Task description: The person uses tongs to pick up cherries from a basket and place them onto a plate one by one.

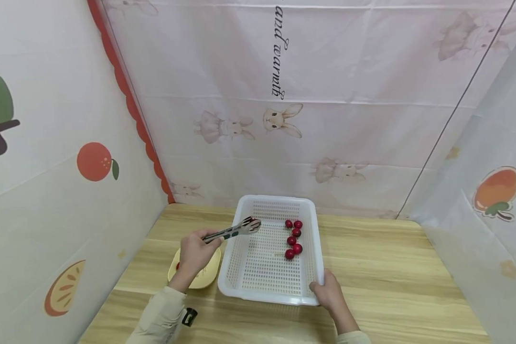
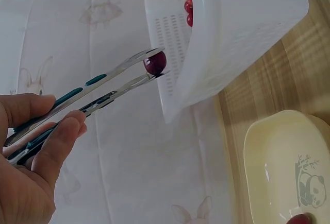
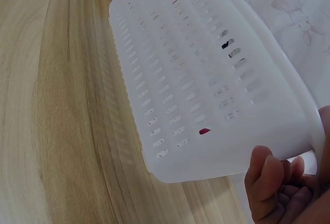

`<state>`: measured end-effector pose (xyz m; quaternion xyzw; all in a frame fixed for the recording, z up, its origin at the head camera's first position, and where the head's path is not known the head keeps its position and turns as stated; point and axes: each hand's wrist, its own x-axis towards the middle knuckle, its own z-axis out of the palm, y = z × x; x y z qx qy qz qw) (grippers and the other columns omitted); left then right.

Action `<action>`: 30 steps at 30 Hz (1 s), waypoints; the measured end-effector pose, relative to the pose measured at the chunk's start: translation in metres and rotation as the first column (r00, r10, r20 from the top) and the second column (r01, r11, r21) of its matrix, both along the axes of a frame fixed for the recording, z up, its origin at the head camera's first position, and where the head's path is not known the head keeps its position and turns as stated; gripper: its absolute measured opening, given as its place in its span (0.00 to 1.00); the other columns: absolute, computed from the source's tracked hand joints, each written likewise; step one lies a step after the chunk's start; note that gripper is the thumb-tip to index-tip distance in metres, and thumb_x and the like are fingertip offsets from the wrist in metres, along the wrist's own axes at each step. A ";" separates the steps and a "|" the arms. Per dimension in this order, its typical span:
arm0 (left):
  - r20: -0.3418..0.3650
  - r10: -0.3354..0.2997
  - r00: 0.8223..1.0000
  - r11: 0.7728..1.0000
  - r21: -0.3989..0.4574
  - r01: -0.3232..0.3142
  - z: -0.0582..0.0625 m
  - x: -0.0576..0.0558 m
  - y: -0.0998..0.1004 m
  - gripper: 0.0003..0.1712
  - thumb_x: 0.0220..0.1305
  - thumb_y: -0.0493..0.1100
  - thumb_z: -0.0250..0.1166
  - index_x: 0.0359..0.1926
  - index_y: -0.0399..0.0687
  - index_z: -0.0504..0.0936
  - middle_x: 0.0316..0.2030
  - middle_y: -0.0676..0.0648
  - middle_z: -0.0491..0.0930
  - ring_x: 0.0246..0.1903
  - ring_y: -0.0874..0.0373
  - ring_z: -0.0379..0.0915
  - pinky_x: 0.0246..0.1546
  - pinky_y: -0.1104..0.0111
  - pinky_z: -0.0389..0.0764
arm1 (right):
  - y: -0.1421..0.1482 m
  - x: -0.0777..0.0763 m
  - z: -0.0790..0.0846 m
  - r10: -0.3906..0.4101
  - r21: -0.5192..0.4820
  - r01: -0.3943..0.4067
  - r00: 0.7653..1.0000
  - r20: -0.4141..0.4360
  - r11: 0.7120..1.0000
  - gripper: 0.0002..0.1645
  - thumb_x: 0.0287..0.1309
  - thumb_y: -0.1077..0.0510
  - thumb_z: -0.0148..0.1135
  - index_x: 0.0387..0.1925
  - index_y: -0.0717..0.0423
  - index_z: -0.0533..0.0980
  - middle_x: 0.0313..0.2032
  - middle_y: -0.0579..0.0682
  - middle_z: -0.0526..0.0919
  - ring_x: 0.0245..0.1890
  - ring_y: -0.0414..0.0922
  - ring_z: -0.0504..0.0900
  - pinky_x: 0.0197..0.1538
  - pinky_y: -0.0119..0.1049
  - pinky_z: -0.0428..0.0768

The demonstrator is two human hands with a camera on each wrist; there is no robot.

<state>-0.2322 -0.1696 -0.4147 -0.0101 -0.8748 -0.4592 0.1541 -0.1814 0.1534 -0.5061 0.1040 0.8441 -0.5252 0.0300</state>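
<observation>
My left hand [image 1: 196, 252] grips silver tongs with dark green inlays [image 1: 232, 233]. Between the tong tips is a dark red cherry [image 2: 155, 63], best seen in the left wrist view. In the head view the tips reach over the left side of a white perforated plastic basket [image 1: 270, 298]. Several red cherries [image 1: 291, 241] lie inside, toward its right side. My right hand [image 1: 328, 291] holds the basket by its near right corner, thumb at the rim; in the right wrist view its fingers [image 3: 265, 175] curl below that rim.
Left of the basket, partly behind my left hand, stands a pale yellow bowl [image 1: 208, 277] with a panda print and at least one red cherry [image 2: 300, 219] in it. The wooden table [image 1: 382, 258] meets printed cloth walls [image 1: 249, 143] at the back and sides.
</observation>
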 end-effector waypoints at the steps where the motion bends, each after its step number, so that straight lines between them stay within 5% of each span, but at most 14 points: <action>1: -0.007 0.006 1.000 1.000 0.000 -0.006 0.000 0.000 -0.002 0.08 0.49 0.37 0.70 0.33 0.40 0.85 0.21 0.49 0.81 0.10 0.62 0.64 0.10 0.71 0.64 | 0.000 0.000 0.001 0.001 0.001 -0.001 1.000 -0.005 1.000 0.33 0.46 0.71 0.54 0.57 0.78 0.60 0.41 0.73 0.74 0.32 0.56 0.79 0.23 0.41 0.79; 13: -0.003 0.083 0.997 0.997 -0.004 -0.083 0.000 0.007 -0.029 0.10 0.49 0.38 0.71 0.34 0.40 0.86 0.26 0.46 0.83 0.17 0.59 0.71 0.16 0.70 0.70 | 0.001 0.001 0.003 0.015 -0.029 -0.016 1.000 -0.016 0.999 0.32 0.47 0.70 0.53 0.56 0.79 0.60 0.40 0.72 0.74 0.29 0.53 0.78 0.20 0.42 0.78; 21: 0.045 0.132 0.990 0.991 0.026 -0.133 0.001 0.014 -0.049 0.12 0.51 0.41 0.70 0.37 0.40 0.85 0.20 0.46 0.80 0.08 0.59 0.64 0.09 0.70 0.64 | 0.001 0.001 0.004 0.013 -0.033 -0.014 1.000 -0.008 0.999 0.33 0.47 0.70 0.54 0.57 0.79 0.59 0.40 0.72 0.73 0.29 0.54 0.79 0.21 0.42 0.78; 30: 0.061 0.227 0.972 0.974 -0.005 -0.227 -0.012 0.023 -0.072 0.13 0.52 0.44 0.70 0.38 0.42 0.85 0.30 0.44 0.83 0.19 0.59 0.71 0.16 0.70 0.67 | 0.000 0.002 0.006 0.013 -0.034 -0.013 1.000 0.006 0.999 0.32 0.48 0.71 0.54 0.57 0.78 0.59 0.40 0.72 0.74 0.29 0.53 0.79 0.21 0.42 0.78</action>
